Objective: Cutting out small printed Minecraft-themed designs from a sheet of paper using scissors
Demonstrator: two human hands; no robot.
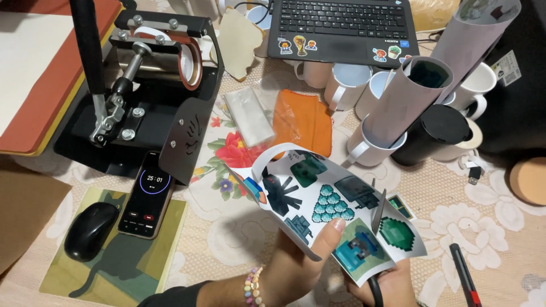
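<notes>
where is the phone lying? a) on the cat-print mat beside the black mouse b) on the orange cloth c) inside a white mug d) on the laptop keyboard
a: the phone lies face up with its lower part on the cat-print mat, just right of the black mouse, its top end reaching toward the black mug press.
</notes>
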